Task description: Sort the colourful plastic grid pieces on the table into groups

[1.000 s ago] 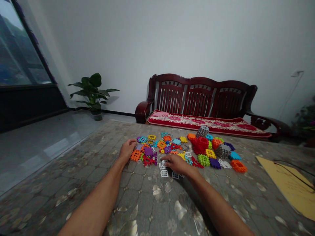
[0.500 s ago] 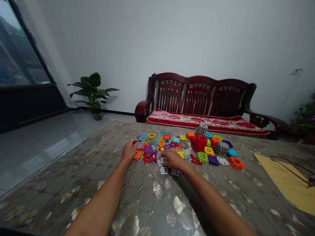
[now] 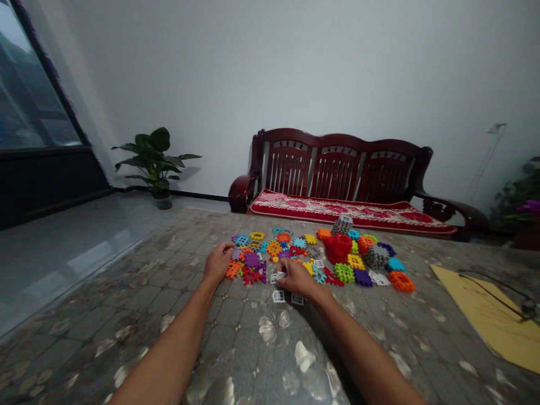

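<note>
My right hand (image 3: 296, 279) is over the near edge of a spread of colourful plastic interlocking pieces, its fingers pinched at a white window-frame piece (image 3: 275, 278). Two more white window frames lie nearer to me: one (image 3: 278, 296) just below the fingertips, the other (image 3: 297, 300) under the wrist. My left hand (image 3: 218, 262) rests on the table at the left edge of the spread. Its fingers stretch toward a lavender piece (image 3: 237, 254) and look empty. Close by are an orange lattice piece (image 3: 233, 269), a purple square (image 3: 252, 259) and red pieces (image 3: 252, 275).
Built blocks stand at the right of the spread: a red one (image 3: 338, 248), a grey one (image 3: 377, 256) and an orange one (image 3: 401, 281). A yellow sheet (image 3: 481, 309) with a dark cable (image 3: 491, 291) lies far right. Beyond the patterned table (image 3: 236, 349) stands a wooden bench (image 3: 337, 166).
My right fingers have come slightly toward me and closed in on the white window frame. The left hand stays at the pile's left edge. The view has shifted a little.
</note>
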A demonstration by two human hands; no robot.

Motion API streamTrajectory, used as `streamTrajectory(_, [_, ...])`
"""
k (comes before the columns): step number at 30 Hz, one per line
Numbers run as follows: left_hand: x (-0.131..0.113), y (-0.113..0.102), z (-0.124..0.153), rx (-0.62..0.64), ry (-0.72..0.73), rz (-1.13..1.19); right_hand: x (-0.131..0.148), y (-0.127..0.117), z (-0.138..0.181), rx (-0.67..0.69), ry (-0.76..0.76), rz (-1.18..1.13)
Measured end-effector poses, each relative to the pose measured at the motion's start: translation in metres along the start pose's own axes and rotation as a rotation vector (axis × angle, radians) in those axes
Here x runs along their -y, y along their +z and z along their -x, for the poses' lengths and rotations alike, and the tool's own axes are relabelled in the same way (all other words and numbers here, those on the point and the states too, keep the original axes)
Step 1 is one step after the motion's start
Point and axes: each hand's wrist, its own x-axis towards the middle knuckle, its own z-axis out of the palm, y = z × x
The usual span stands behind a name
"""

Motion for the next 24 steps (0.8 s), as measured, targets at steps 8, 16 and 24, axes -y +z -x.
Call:
streamTrajectory(8, [0.003, -0.002, -0.002, 0.008, -0.010, -0.013, -0.039, -0.021, 0.022, -0.148, 0.053, -0.266])
streamTrajectory(16, [-0.001, -0.005, -0.002, 0.009, -0.017, -0.038, -0.086, -0.086, 0.071, -0.693, 0.200, -0.363])
streamTrajectory(24, [0.007, -0.003, -0.007, 0.019, -0.020, -0.018, -0.153, -0.119, 0.107, -0.912, 0.466, -0.176])
